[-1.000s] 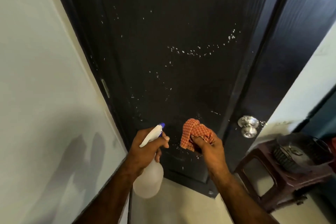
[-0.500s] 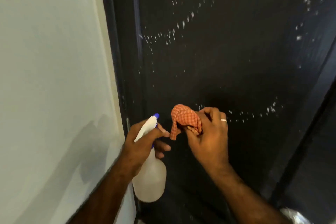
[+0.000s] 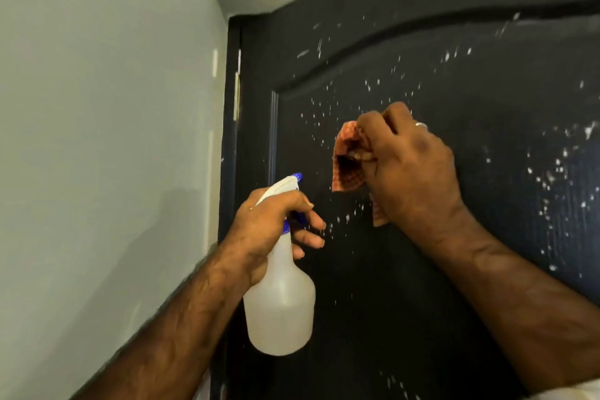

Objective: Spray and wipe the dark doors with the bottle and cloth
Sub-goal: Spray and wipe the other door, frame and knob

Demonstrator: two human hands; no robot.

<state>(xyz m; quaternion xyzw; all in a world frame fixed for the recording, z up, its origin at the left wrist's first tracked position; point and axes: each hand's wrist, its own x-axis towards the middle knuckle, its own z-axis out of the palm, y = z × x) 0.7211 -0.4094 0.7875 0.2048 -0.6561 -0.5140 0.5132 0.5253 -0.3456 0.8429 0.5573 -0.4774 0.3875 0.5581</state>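
Up close against the dark door (image 3: pixel 422 269), my left hand (image 3: pixel 259 230) grips the neck of the spray bottle (image 3: pixel 281 308), with my thumb laid over the top of the white spray head and my fingers curled round below it, near the blue trigger. The blue nozzle tip points up and to the right, toward the door panel. The bottle's body is milky and translucent and hangs below my fist, in front of the door's lower left part; I cannot tell how full it is. My right hand (image 3: pixel 412 172) is higher and to the right, bunched tight round the orange checked cloth (image 3: pixel 349 159), which it pinches between thumb and curled fingers. A fold of the cloth sticks out to the left of my knuckles and a smaller corner hangs below the heel of my hand. Whether the cloth is pressed to the door or just off it, I cannot tell from this angle. A pale ring (image 3: pixel 421 124) sits on one finger of that hand. White droplets and flecks are scattered over the door, thick around the cloth, further to the right, and along the arched moulding above the raised panel. Smeared white streaks show near the top right edge. To the left of the door stands a plain pale wall (image 3: pixel 97 140), and a brass-coloured hinge (image 3: pixel 237 101) shows at the door's left edge beside the dark frame.
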